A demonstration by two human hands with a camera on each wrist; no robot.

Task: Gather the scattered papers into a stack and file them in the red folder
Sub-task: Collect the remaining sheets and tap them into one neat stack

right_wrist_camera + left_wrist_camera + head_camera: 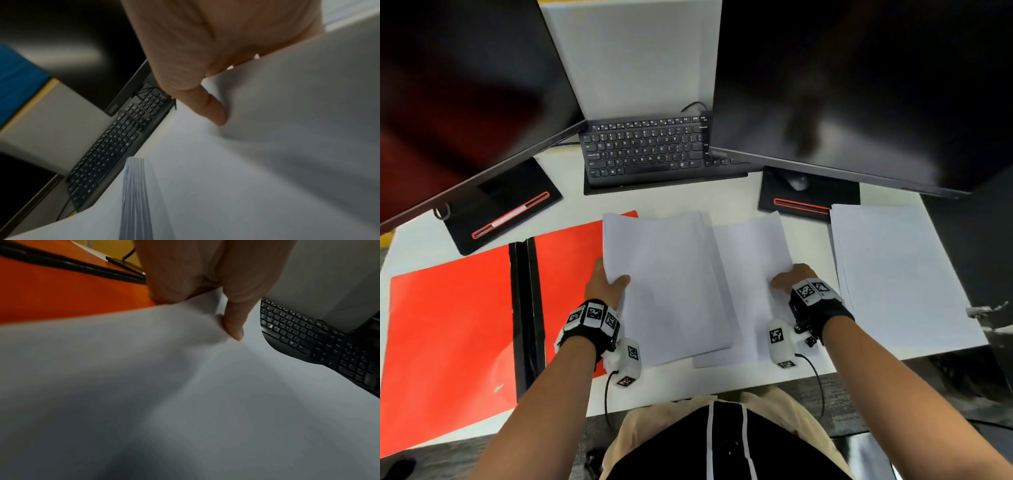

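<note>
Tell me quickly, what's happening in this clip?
A person at a desk is gathering white papers. The left hand grips a batch of sheets by its left edge; the right hand grips another batch. The red folder lies open to the left, and a further pile waits on the right.

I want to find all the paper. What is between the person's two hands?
In the head view, white sheets span the gap between the left hand and the right hand; each hand grips one side.
</note>
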